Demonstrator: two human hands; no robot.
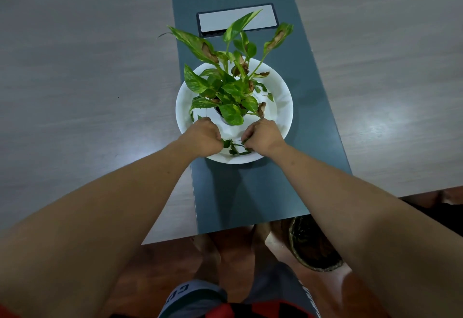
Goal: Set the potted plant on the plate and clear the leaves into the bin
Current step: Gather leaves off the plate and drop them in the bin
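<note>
The potted plant (231, 87), green leaves with brown patches, stands in the middle of the round white plate (284, 107) on the table's dark centre strip. Loose torn leaves (234, 147) lie on the plate's near rim, and a few more (263, 89) lie at its right side. My left hand (204, 138) is closed over leaf pieces at the near left of the plate. My right hand (261, 136) is closed on leaf pieces just right of them. The pot itself is mostly hidden under the foliage.
A round woven bin (313, 247) stands on the floor below the table's near edge, right of my legs. A rectangular grey panel (238, 20) is set into the dark strip (250, 192) behind the plate. Pale wood tabletop (87, 79) spreads to both sides.
</note>
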